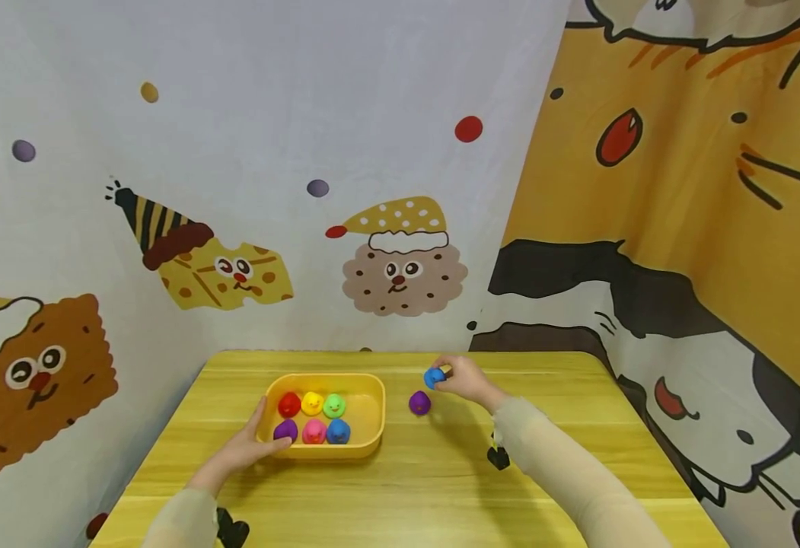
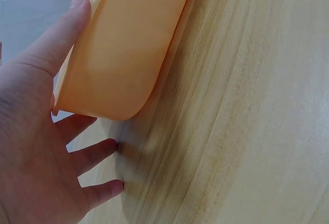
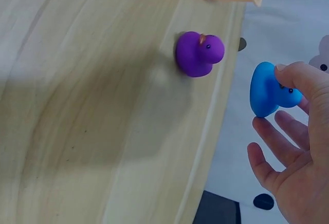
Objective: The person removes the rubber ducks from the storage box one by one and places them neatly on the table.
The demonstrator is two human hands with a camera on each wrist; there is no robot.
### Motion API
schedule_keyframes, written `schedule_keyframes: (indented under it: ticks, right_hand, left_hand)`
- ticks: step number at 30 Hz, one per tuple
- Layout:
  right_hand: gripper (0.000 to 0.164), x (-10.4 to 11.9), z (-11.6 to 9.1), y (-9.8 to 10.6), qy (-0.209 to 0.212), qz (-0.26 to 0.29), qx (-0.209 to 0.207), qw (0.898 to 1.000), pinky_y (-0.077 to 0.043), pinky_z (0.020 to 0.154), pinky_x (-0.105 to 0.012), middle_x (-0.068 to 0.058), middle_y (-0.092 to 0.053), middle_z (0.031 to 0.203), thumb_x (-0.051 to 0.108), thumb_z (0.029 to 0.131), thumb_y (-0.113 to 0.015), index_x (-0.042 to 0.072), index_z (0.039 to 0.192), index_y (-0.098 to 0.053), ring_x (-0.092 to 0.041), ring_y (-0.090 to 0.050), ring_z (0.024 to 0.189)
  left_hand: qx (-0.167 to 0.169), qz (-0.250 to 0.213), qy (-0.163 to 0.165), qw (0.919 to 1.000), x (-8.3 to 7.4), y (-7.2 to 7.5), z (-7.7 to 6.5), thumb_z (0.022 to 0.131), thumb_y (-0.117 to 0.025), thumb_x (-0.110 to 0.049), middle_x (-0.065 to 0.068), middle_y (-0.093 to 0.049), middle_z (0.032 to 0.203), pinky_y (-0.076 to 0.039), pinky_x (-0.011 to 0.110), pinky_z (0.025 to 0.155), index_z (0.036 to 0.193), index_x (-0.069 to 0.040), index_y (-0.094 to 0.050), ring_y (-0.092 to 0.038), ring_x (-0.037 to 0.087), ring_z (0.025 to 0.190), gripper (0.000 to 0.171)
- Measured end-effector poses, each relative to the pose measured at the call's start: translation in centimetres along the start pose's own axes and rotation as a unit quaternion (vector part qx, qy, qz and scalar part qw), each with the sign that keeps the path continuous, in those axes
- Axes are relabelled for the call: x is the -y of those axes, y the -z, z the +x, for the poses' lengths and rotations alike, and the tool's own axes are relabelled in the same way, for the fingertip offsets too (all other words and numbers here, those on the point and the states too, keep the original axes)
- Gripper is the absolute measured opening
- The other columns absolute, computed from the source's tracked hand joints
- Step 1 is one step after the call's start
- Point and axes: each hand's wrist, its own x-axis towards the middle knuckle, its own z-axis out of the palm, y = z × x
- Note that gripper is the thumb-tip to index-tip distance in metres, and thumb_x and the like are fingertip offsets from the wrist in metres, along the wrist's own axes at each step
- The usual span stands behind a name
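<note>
My left hand (image 1: 243, 444) rests at the left end of a yellow plastic tray (image 1: 375, 441). In the left wrist view its thumb lies straight along the rim of the tray (image 2: 128, 44), and the visible fingers are spread below. My right hand (image 1: 466, 379) pinches a blue rubber duck (image 3: 263, 90) between thumb and fingers, above the back of the table. Below it a purple rubber duck (image 1: 419, 403) sits on the table, right of the tray. Inside the tray, red (image 1: 289, 405), yellow (image 1: 312, 403) and green ducks (image 1: 334, 406) stand behind purple (image 1: 286, 432), pink (image 1: 313, 431) and blue ones (image 1: 338, 431).
The ducks and tray are on a wood-grain table (image 1: 400, 502). A cartoon-printed cloth (image 1: 386, 91) hangs behind the table's far edge and along the right side. Within the tray, bare floor (image 1: 365, 411) shows at the right end.
</note>
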Motion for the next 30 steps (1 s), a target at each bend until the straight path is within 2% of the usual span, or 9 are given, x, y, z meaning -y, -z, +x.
schedule_keyframes:
  ticks: [6, 13, 30]
  right_hand:
    - [0.030, -1.0, -0.5, 0.0, -0.012, 0.008, -0.003, 1.000, -0.057, 0.072, -0.034, -0.016, -0.066, 0.113, 0.005, 0.079, -0.078, 0.003, 0.107, -0.067, -0.027, -0.068, 0.088]
    - [0.028, -2.2, -1.1, 0.0, -0.023, 0.008, -0.008, 1.000, -0.056, 0.075, -0.037, -0.012, -0.066, 0.112, 0.004, 0.080, -0.078, 0.006, 0.106, -0.067, -0.031, -0.066, 0.093]
    - [0.031, -4.4, -2.4, -0.5, -0.015, 0.023, -0.025, 0.999, -0.057, 0.073, -0.035, -0.013, -0.067, 0.106, 0.001, 0.077, -0.078, 0.000, 0.106, -0.067, -0.031, -0.066, 0.090]
  left_hand:
    - [0.000, 0.003, -0.007, 1.0000, 0.0, 0.0, -0.1, 0.087, -0.070, -0.046, 0.036, -0.001, 0.153, -0.015, 0.071, 0.104, 0.153, -0.007, 0.014, -0.010, 0.058, 0.135, 0.113]
    - [0.002, -0.001, -0.008, 1.0000, -0.1, 0.0, 0.0, 0.087, -0.070, -0.045, 0.036, 0.000, 0.154, -0.014, 0.071, 0.105, 0.153, -0.008, 0.014, -0.009, 0.058, 0.136, 0.113]
    - [0.006, -0.003, -0.004, 1.0000, -0.4, 0.2, 0.0, 0.088, -0.069, -0.046, 0.036, 0.000, 0.154, -0.014, 0.070, 0.105, 0.153, -0.009, 0.016, -0.008, 0.058, 0.136, 0.113]
